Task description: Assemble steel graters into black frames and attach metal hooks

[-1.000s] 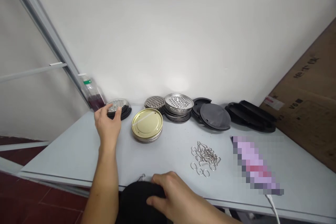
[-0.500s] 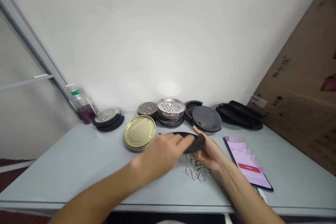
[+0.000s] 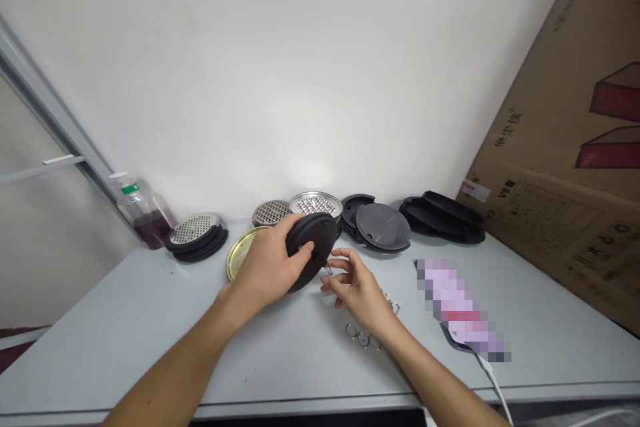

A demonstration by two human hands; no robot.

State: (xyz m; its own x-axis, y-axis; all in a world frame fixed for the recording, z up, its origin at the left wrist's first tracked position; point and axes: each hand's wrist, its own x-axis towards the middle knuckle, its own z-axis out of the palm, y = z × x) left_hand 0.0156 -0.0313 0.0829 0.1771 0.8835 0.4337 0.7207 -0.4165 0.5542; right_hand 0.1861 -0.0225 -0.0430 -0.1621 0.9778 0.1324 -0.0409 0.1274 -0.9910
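Note:
My left hand [image 3: 267, 263] grips a round black disc [image 3: 320, 237], which is tilted up on edge with its dark face toward my right hand; the thumb lies across that face near a small hole. Just to the right, my right hand [image 3: 357, 290] pinches a small metal ring [image 3: 329, 270] between its fingertips, close to the disc's edge. Several metal split rings [image 3: 363, 339] lie on the table under and in front of my right wrist. Behind my left hand, a gold-coloured round lid [image 3: 243, 250] is partly covered.
Perforated metal discs [image 3: 316, 203] are stacked at the back, with black round parts [image 3: 383, 227] beside them and curved black pieces [image 3: 445, 217] farther right. Black discs topped by a perforated plate [image 3: 195, 233], and a bottle [image 3: 145, 213], stand left. A phone [image 3: 460, 313] and carton [image 3: 560, 180] are right.
The black disc has been turned from nearly flat to upright and moved left in my left hand. My right hand has let go of it and now holds a small ring.

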